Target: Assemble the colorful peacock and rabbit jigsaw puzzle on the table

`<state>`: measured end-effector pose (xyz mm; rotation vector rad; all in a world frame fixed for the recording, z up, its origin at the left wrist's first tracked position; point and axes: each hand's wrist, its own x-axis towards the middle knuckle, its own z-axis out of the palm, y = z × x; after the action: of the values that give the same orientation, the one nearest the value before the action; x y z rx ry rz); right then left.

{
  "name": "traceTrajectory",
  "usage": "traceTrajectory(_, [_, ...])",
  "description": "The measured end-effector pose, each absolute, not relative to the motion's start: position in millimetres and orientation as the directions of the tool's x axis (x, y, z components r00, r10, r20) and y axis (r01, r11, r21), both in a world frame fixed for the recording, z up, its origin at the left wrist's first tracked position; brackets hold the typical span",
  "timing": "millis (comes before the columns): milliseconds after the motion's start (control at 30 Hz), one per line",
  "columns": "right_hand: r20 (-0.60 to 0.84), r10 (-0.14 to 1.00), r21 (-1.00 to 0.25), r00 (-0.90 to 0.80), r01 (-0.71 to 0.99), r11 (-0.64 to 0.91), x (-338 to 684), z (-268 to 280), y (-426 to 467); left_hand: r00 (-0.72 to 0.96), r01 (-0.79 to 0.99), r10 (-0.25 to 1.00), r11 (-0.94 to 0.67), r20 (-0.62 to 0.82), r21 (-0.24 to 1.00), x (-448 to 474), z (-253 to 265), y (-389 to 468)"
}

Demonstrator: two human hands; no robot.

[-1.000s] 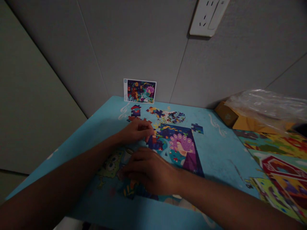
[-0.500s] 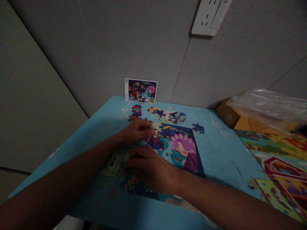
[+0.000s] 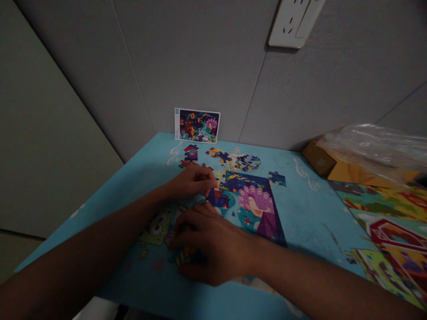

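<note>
Grip: right hand [image 3: 216, 244] curled over the puzzle's near-left part, thumb apart from fingers; left hand [image 3: 191, 181] bent at its far-left edge. Can't tell if either pinches a piece. Big to small: gray wall [image 3: 200, 58] behind; blue table [image 3: 310, 222] against it; puzzle [image 3: 256, 205] flat on table, peacock showing; picture card [image 3: 199, 126] upright at wall; loose blue section [image 3: 277, 178] just right of puzzle's far-right corner.

Wall socket [image 3: 294, 26], clear plastic [image 3: 370, 144]
</note>
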<state>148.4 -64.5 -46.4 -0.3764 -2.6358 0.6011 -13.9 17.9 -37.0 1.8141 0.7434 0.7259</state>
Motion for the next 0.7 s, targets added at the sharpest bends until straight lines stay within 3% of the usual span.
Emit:
traceTrajectory(200, [0.43, 0.362, -0.5, -0.827, 0.116, 0.858, 146.6, -45.1, -67.0, 0.624, 0.155, 0.77, -0.287, 0.132, 0.945, -12.7, -35.5, 16.7])
traceTrajectory(300, [0.52, 0.57, -0.593, -0.636, 0.211, 0.777, 150.1, -44.5, -61.0, 0.612, 0.133, 0.779, -0.273, 0.138, 0.953, -13.9, -36.1, 18.3])
traceTrajectory(367, [0.467, 0.745, -0.695, -0.477, 0.323, 0.642, 156.5, -45.5, -51.7, 0.6, 0.135, 0.794, -0.22, 0.097, 0.966, -18.9, -36.2, 20.9])
traceTrajectory(467, [0.335, 0.856, -0.764, -0.395, 0.418, 0.492, 170.3, -47.2, -39.5, 0.682, 0.163, 0.72, 0.022, -0.129, 0.986, -33.2, -32.2, 25.2])
traceTrajectory(533, [0.38, 0.758, -0.686, -0.53, 0.389, 0.615, 177.7, -45.7, -40.3, 0.815, 0.209, 0.496, 0.229, -0.299, 0.951, -43.5, -26.4, 26.8])
traceTrajectory(600, [0.407, 0.519, -0.518, -0.752, 0.278, 0.809, 179.9, -40.4, -50.7, 0.879, 0.291, 0.277, 0.333, -0.388, 0.897, -50.5, -20.0, 26.8])
traceTrajectory(667, [0.277, 0.298, -0.361, -0.913, 0.189, 0.913, 175.6, -31.2, -66.7, 0.887, 0.368, 0.143, 0.356, -0.44, 0.859, -53.1, -15.4, 25.9])
traceTrajectory(700, [0.163, 0.245, -0.307, -0.956, 0.187, 0.933, 171.6, -25.9, -74.7, 0.882, 0.399, 0.106, 0.353, -0.46, 0.846, -53.2, -14.2, 25.5])
